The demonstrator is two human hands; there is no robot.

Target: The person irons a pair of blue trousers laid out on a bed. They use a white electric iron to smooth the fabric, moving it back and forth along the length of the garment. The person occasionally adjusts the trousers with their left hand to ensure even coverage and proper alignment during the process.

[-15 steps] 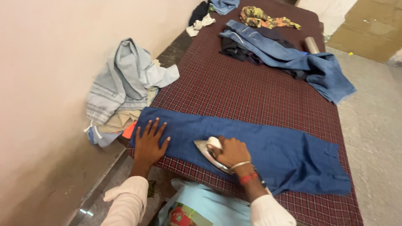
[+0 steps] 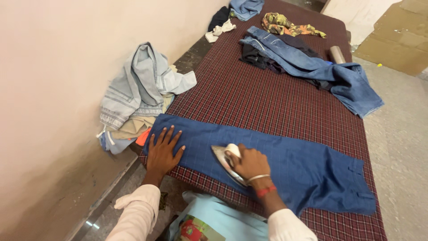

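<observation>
Scorch risk: I judge the small metal iron with a pale handle [image 2: 226, 159] could mark the long dark-blue woven trousers [image 2: 285, 165] if it dwells in one spot.
Burn risk: my left hand [image 2: 163, 151] lies ahead of the iron's tip; sliding too far would reach my fingers.
Crease risk: loosening my left palm could let the cloth bunch.
Left hand: open and flat, fingers spread, pressing the trouser end near the table [image 2: 267, 102] edge, gripping nothing.
Right hand [image 2: 250, 164]: closed around the iron's handle, wrist bent low.
Trousers: spread along the near edge of the red checked table.
</observation>
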